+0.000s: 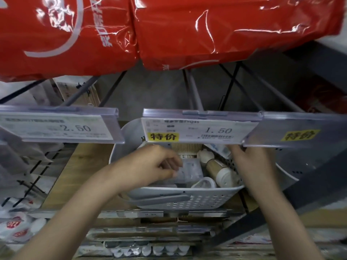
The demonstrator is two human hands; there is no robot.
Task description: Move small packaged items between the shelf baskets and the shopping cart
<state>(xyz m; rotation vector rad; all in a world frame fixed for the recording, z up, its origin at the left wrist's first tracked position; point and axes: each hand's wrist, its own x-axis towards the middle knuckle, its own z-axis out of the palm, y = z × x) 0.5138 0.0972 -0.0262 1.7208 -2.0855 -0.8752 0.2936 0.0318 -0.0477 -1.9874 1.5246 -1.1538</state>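
Now left hand (150, 166) grips, prob., clear packet (191, 170) in white basket (187, 200)

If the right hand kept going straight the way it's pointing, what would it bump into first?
Probably the clear price tag holder with the yellow sticker. The right hand points up and away over the white basket, and its fingertips already reach the holder's lower edge. Depth is unclear, so it might slip underneath instead.

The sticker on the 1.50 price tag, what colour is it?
Yellow with black characters, clear in the head view: sticker.
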